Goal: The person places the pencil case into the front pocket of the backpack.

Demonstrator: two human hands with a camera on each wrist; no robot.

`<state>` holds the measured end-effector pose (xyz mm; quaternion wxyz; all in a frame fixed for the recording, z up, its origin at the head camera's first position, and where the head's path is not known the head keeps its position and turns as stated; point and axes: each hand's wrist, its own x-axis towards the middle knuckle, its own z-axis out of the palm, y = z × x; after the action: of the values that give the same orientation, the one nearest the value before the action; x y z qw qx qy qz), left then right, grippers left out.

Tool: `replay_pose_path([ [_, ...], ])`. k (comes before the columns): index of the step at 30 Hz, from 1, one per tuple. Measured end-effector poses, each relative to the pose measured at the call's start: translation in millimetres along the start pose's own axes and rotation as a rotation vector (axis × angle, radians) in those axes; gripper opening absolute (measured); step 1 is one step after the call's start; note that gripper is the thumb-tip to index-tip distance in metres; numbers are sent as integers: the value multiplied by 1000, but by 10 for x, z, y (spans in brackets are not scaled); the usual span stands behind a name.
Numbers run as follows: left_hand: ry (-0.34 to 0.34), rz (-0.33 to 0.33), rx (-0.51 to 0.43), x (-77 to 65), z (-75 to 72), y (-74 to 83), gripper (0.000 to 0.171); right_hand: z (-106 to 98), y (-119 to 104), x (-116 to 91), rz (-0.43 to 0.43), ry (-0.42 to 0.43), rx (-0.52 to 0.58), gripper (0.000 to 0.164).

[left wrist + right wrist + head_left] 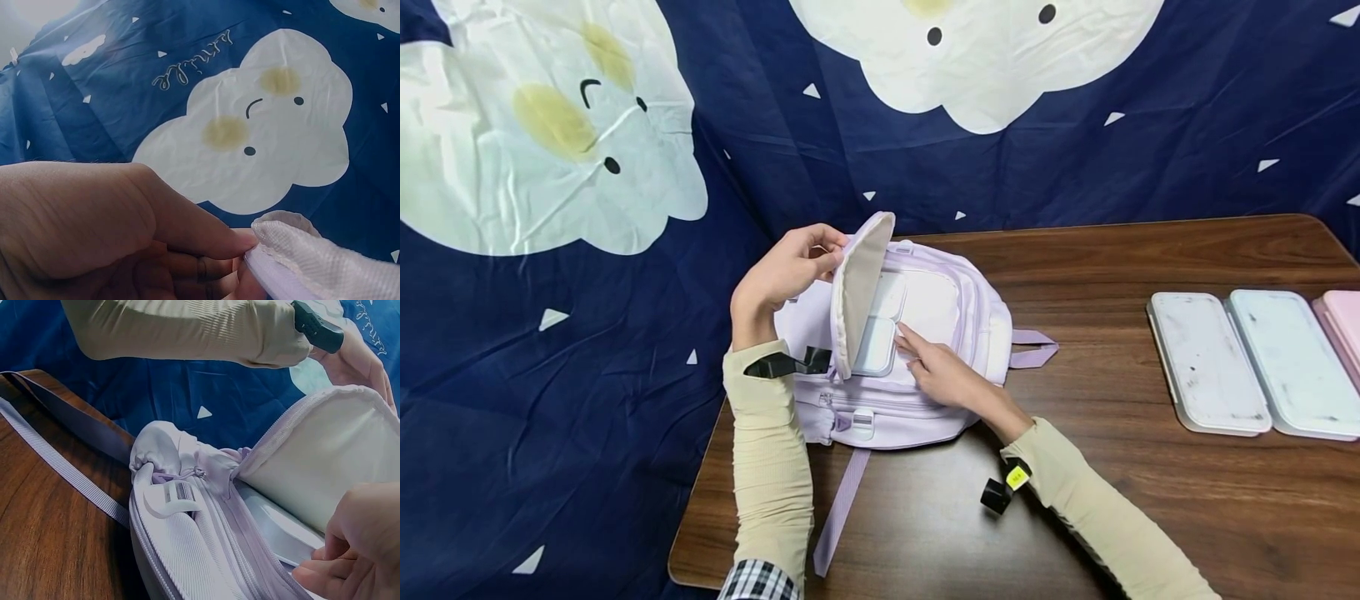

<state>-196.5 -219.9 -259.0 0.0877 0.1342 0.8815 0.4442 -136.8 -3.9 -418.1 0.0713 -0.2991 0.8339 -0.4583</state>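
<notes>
A pale lilac backpack [940, 417] lies on the table with its front pocket unzipped. My left hand [786, 271] pinches the edge of the raised pocket flap [859, 296] between thumb and fingers; the left wrist view shows this pinch on the fabric [294, 262] closely. Inside the pocket lie two pale, rounded flat cases, a far case [891, 293] and a near case [875, 347]. My right hand [943, 371] is at the pocket with its fingers extended beside the near case. In the right wrist view, its fingertips [312, 575] are by the case's edge [281, 534].
On the wooden table [1075, 500] at the right lie a white flat case [1210, 362], a pale blue case [1296, 362] and a pink case [1345, 321]. Backpack straps [842, 517] stretch out on the table. A navy cloud-print curtain [745, 108] hangs behind.
</notes>
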Motion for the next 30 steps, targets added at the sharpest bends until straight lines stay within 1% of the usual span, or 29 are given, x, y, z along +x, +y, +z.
replay_pose_path([
  [3,-4,0,3,-5,5,-6,21,-11,11,-19,12,14,5,62],
  [7,-7,6,11,-3,6,-13,21,-42,24,-42,15,64,46,59],
  [12,-6,8,22,-3,-3,-16,21,-92,47,-48,-10,163,93,53],
  [21,1,0,2,-10,-18,-22,21,-222,119,-53,-70,351,166,44],
  [26,0,0,2,-5,-21,-28,21,-299,122,-88,-83,396,169,43],
  [30,-4,8,6,-2,-22,-40,21,-360,122,-138,-77,409,165,43],
])
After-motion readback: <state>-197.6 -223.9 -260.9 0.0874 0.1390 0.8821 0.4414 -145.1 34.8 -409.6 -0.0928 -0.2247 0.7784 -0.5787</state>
